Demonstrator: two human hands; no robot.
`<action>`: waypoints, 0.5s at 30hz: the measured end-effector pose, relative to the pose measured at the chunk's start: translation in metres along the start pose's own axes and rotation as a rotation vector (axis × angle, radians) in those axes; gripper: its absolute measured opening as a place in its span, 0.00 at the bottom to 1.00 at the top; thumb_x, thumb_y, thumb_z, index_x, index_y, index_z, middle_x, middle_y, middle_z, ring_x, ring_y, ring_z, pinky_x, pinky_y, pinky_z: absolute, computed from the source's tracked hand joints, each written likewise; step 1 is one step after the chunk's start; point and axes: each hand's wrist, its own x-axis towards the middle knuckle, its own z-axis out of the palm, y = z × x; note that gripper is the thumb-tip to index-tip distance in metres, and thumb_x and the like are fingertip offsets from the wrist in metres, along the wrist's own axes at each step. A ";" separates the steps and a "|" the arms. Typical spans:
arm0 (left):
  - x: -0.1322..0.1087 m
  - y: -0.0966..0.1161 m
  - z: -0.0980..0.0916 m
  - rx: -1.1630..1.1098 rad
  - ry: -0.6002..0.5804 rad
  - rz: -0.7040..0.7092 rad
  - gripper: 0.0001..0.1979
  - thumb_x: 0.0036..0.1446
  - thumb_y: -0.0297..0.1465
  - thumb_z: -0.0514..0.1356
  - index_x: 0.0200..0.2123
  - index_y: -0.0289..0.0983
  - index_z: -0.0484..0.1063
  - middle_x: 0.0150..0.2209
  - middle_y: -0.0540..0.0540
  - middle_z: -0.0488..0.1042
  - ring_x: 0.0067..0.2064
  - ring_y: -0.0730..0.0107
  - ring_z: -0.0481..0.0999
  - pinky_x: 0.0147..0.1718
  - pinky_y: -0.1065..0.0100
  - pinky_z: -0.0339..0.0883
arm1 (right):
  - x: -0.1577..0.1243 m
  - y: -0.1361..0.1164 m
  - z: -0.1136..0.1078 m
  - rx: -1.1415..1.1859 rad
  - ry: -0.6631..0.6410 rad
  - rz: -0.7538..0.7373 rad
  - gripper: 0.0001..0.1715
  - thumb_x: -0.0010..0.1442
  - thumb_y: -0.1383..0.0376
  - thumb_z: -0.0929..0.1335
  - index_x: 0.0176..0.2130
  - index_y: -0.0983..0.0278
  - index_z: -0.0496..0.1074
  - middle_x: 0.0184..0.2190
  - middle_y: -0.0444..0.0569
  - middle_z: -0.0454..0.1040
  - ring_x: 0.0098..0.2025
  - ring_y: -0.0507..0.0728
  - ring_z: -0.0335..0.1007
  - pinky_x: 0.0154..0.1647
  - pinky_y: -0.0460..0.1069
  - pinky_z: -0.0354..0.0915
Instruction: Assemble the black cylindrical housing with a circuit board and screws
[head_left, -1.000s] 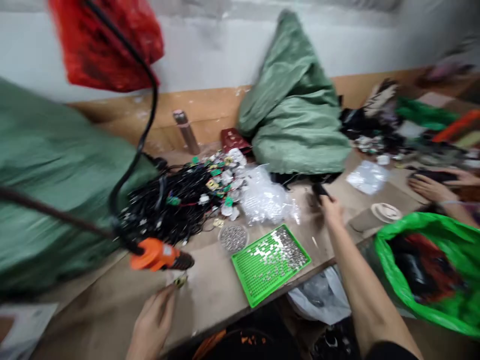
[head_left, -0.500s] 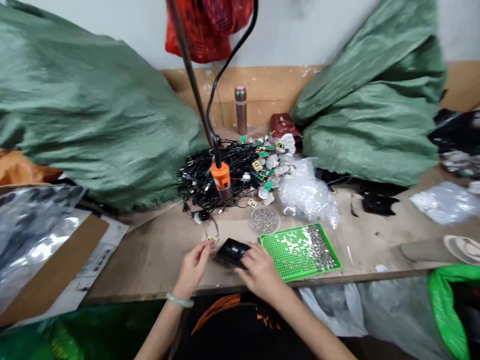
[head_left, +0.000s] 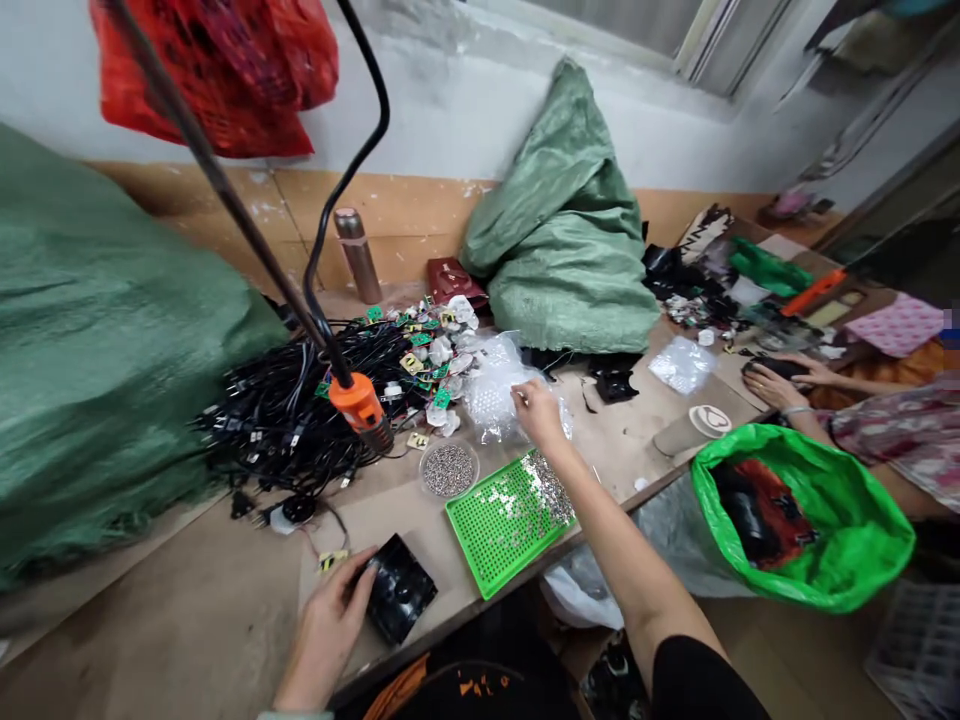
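My left hand (head_left: pixel 326 632) rests on the table near its front edge, fingers curled against a black square plastic part (head_left: pixel 398 599) lying flat. My right hand (head_left: pixel 537 410) reaches forward over the clear plastic bag of small white pieces (head_left: pixel 495 390), fingers pinched together at the bag. Between the hands lie a green perforated tray (head_left: pixel 508 520) partly covered with small silver pieces and a round dish of silver beads (head_left: pixel 448 470). An orange-handled tool (head_left: pixel 362 408) hangs on a black cable above a pile of black cables with small circuit boards (head_left: pixel 315 400).
Large green woven sacks stand at the left (head_left: pixel 97 370) and at the back (head_left: pixel 562 250). A metal flask (head_left: pixel 357 256) stands by the wall. A green bag (head_left: pixel 806 515) hangs at the right edge. Another person's hands (head_left: pixel 780 380) work at the far right. A paper cup (head_left: pixel 690 430) lies nearby.
My right hand left the black part and stretched forward to the clear bag. My left hand stays at the black part. The view swung right.
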 end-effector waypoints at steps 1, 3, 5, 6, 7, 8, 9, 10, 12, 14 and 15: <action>0.002 0.004 0.000 0.047 0.041 0.062 0.22 0.65 0.49 0.56 0.46 0.40 0.81 0.45 0.40 0.84 0.47 0.52 0.84 0.48 0.52 0.80 | 0.014 0.010 0.001 -0.022 0.002 0.021 0.13 0.69 0.68 0.67 0.49 0.66 0.81 0.46 0.57 0.77 0.49 0.62 0.76 0.55 0.54 0.70; 0.005 0.017 0.001 0.126 0.113 0.201 0.19 0.68 0.44 0.56 0.47 0.40 0.80 0.46 0.40 0.83 0.48 0.53 0.83 0.51 0.52 0.79 | 0.032 0.025 0.005 -0.057 -0.015 0.048 0.13 0.66 0.65 0.72 0.49 0.66 0.81 0.47 0.57 0.77 0.51 0.63 0.75 0.56 0.55 0.69; 0.008 0.036 0.003 0.160 0.129 0.341 0.15 0.70 0.38 0.56 0.49 0.40 0.79 0.46 0.40 0.82 0.48 0.56 0.83 0.50 0.55 0.78 | 0.039 0.034 0.008 -0.078 -0.048 0.052 0.17 0.63 0.61 0.75 0.49 0.66 0.82 0.45 0.56 0.78 0.50 0.63 0.75 0.56 0.54 0.69; 0.011 0.047 0.006 0.166 0.111 0.405 0.13 0.70 0.35 0.55 0.49 0.40 0.79 0.46 0.40 0.82 0.48 0.57 0.83 0.49 0.57 0.78 | 0.041 0.037 0.010 -0.085 -0.065 0.048 0.18 0.62 0.59 0.76 0.49 0.66 0.82 0.44 0.56 0.78 0.49 0.63 0.75 0.56 0.54 0.69; 0.014 0.060 0.010 0.172 0.081 0.466 0.12 0.70 0.32 0.55 0.49 0.40 0.78 0.46 0.40 0.82 0.48 0.59 0.82 0.49 0.58 0.78 | 0.041 0.040 0.011 -0.090 -0.080 0.040 0.20 0.61 0.57 0.77 0.49 0.66 0.82 0.43 0.55 0.79 0.49 0.63 0.75 0.55 0.53 0.69; 0.019 0.074 0.016 0.181 0.043 0.521 0.12 0.71 0.30 0.54 0.49 0.40 0.78 0.47 0.41 0.82 0.48 0.60 0.82 0.49 0.60 0.77 | 0.040 0.041 0.011 -0.096 -0.092 0.031 0.20 0.61 0.56 0.77 0.49 0.65 0.82 0.43 0.55 0.79 0.50 0.64 0.75 0.55 0.53 0.69; 0.025 0.089 0.023 0.197 0.001 0.570 0.13 0.71 0.28 0.54 0.50 0.40 0.77 0.48 0.41 0.82 0.50 0.61 0.82 0.51 0.60 0.77 | 0.039 0.042 0.011 -0.100 -0.099 0.024 0.20 0.61 0.56 0.77 0.48 0.65 0.83 0.43 0.55 0.79 0.51 0.64 0.75 0.56 0.53 0.68; 0.034 0.105 0.032 0.222 -0.043 0.620 0.15 0.71 0.27 0.53 0.54 0.39 0.76 0.52 0.41 0.81 0.53 0.61 0.80 0.53 0.60 0.76 | 0.038 0.042 0.011 -0.104 -0.103 0.019 0.19 0.62 0.56 0.76 0.48 0.65 0.83 0.44 0.56 0.79 0.51 0.64 0.75 0.56 0.53 0.68; 0.058 0.137 0.054 0.303 -0.105 0.696 0.19 0.72 0.28 0.52 0.62 0.38 0.71 0.61 0.40 0.77 0.62 0.59 0.75 0.62 0.55 0.71 | 0.037 0.042 0.011 -0.108 -0.103 0.015 0.19 0.64 0.56 0.75 0.49 0.65 0.82 0.45 0.56 0.80 0.51 0.64 0.75 0.57 0.53 0.67; 0.089 0.167 0.079 0.387 -0.149 0.713 0.24 0.72 0.29 0.50 0.68 0.35 0.64 0.69 0.39 0.68 0.71 0.56 0.66 0.69 0.50 0.62 | 0.035 0.040 0.011 -0.110 -0.095 0.016 0.21 0.65 0.55 0.74 0.51 0.67 0.81 0.46 0.57 0.79 0.52 0.63 0.75 0.57 0.53 0.67; 0.106 0.179 0.091 0.422 -0.172 0.695 0.25 0.72 0.30 0.50 0.70 0.34 0.62 0.72 0.39 0.64 0.73 0.55 0.62 0.71 0.48 0.58 | 0.035 0.038 0.011 -0.112 -0.090 0.018 0.22 0.65 0.55 0.73 0.52 0.67 0.81 0.46 0.57 0.79 0.52 0.63 0.75 0.57 0.53 0.66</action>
